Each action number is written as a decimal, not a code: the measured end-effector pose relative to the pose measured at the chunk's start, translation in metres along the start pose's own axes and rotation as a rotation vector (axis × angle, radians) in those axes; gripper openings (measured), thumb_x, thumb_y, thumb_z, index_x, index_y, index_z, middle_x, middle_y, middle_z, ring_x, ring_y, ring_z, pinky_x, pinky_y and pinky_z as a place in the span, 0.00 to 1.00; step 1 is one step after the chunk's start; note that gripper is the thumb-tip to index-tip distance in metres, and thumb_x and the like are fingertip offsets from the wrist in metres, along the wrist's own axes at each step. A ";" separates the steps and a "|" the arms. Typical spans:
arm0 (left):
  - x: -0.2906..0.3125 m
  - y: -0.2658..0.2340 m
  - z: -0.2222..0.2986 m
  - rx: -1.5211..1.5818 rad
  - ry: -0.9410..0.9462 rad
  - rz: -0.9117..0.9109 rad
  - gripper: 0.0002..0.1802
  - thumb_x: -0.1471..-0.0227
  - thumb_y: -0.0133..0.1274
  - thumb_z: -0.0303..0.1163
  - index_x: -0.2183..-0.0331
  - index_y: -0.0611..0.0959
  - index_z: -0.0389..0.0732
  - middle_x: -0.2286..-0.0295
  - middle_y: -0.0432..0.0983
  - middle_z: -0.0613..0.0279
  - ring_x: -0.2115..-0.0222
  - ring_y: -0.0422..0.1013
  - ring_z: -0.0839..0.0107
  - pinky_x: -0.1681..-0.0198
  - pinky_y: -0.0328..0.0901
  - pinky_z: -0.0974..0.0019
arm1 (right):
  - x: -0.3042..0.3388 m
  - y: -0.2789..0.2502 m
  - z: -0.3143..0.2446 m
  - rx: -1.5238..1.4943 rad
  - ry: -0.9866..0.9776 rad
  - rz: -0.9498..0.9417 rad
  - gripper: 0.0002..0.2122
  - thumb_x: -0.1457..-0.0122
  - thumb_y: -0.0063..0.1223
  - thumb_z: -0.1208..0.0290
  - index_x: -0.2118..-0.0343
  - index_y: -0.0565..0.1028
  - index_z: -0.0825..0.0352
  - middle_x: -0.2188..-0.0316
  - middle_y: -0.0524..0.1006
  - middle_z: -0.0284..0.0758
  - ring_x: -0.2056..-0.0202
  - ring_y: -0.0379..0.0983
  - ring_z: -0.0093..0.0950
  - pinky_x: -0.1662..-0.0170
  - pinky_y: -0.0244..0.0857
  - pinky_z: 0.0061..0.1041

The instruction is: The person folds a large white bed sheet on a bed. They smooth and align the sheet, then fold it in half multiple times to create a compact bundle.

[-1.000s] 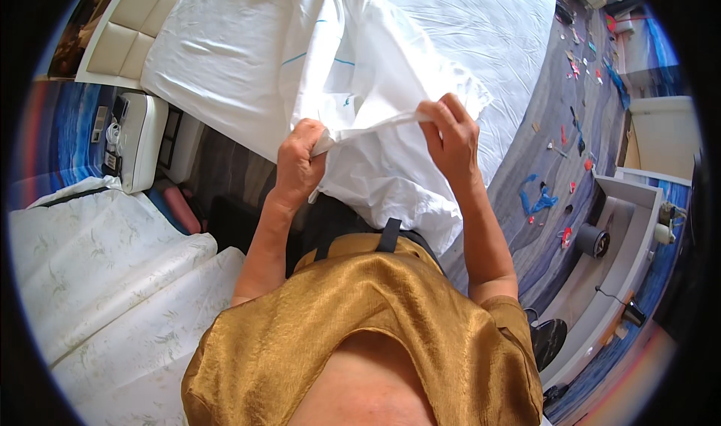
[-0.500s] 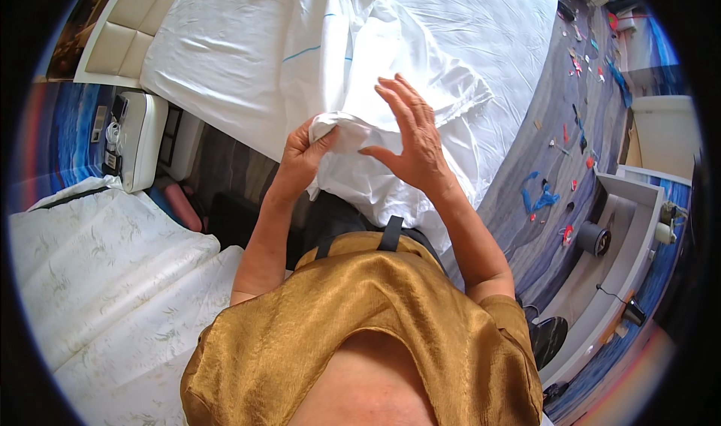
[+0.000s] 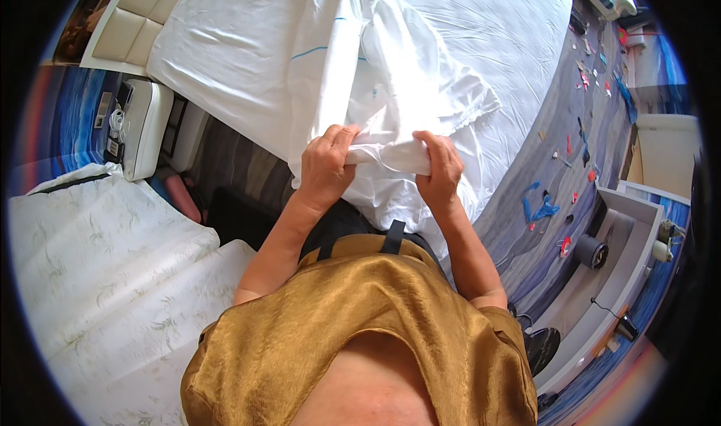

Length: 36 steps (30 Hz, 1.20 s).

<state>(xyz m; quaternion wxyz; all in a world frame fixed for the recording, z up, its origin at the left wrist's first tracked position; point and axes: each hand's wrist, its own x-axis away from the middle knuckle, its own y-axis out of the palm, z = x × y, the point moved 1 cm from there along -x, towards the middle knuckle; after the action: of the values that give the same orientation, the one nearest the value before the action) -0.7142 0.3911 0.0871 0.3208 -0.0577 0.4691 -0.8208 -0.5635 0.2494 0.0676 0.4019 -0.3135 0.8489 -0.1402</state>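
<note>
A loose piece of white bed linen with thin blue lines lies over the bed and hangs down its near edge. My left hand is closed on a gathered edge of it, thumb and fingers pinching the fold. A short way to the right, my right hand grips the same edge. Between them the edge is stretched into a thick, rolled fold. The fingertips of both hands are partly hidden in the fabric. Beneath the linen, the bed has a smooth white fitted sheet.
A cream padded headboard and a white nightstand stand at the left. Behind me on the left is a pale patterned mattress. Toys and a blue strip of cloth litter the right floor, beside a grey shelf unit.
My right hand, open and apart from the linen before, has come down and taken hold of its edge. My left hand has shifted slightly right, and the edge is now stretched between both hands.
</note>
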 end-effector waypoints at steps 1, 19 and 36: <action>-0.001 0.001 -0.005 -0.034 0.036 -0.014 0.15 0.57 0.52 0.20 0.63 0.79 0.39 0.66 0.78 0.56 0.63 0.72 0.50 0.59 0.66 0.58 | 0.004 -0.003 0.000 0.007 -0.002 0.034 0.18 0.62 0.48 0.88 0.63 0.73 0.70 0.74 0.73 0.41 0.71 0.70 0.41 0.65 0.65 0.33; 0.004 -0.021 0.008 0.253 0.281 -0.069 0.15 0.58 0.59 0.22 0.65 0.76 0.40 0.69 0.76 0.56 0.70 0.72 0.57 0.61 0.66 0.62 | 0.017 -0.027 0.004 -0.192 0.010 -0.438 0.22 0.61 0.57 0.72 0.58 0.70 0.65 0.69 0.73 0.38 0.66 0.72 0.39 0.58 0.61 0.34; 0.014 -0.006 -0.028 0.309 0.274 -0.242 0.05 0.52 0.54 0.26 0.68 0.80 0.40 0.72 0.77 0.59 0.66 0.73 0.62 0.57 0.65 0.62 | 0.017 -0.036 -0.007 -0.355 0.247 -0.547 0.11 0.56 0.62 0.78 0.67 0.78 0.66 0.69 0.76 0.33 0.61 0.70 0.33 0.50 0.57 0.33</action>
<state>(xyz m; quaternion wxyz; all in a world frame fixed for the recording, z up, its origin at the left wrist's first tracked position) -0.7389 0.4059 0.0732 0.1582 0.0483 0.3669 -0.9154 -0.5617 0.2107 0.0795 0.1831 -0.5750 0.7867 -0.1299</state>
